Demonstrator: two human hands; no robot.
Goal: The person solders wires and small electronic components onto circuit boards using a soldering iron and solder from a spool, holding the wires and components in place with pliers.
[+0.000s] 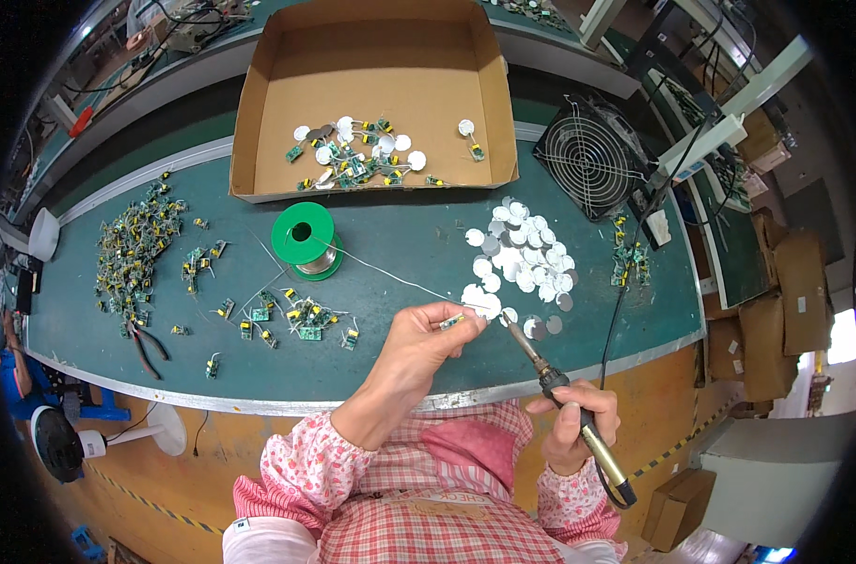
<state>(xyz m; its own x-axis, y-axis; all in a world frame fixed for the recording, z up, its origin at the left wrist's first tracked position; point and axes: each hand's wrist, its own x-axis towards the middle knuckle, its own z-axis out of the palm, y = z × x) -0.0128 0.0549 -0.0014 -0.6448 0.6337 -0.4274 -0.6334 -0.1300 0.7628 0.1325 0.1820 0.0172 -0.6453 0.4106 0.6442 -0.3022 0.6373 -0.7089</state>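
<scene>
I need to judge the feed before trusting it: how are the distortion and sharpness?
Head view: strong fisheye, the bench edge bows and the corners go black; light is even and soft; the left hand and soldering iron look sharp.

box [371, 94] behind solder spool [305, 239], discs [522, 263] right, fan [592, 155] far right

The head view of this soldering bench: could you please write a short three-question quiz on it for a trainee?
1. True or false: the right hand holds a soldering iron.
2. What lies in the cardboard box? A) pliers B) small boards and white discs C) a fan
3. What colour is the solder spool?

Key: 1 true; 2 B; 3 green. The left hand holds a small circuit board by its fingers.
</scene>
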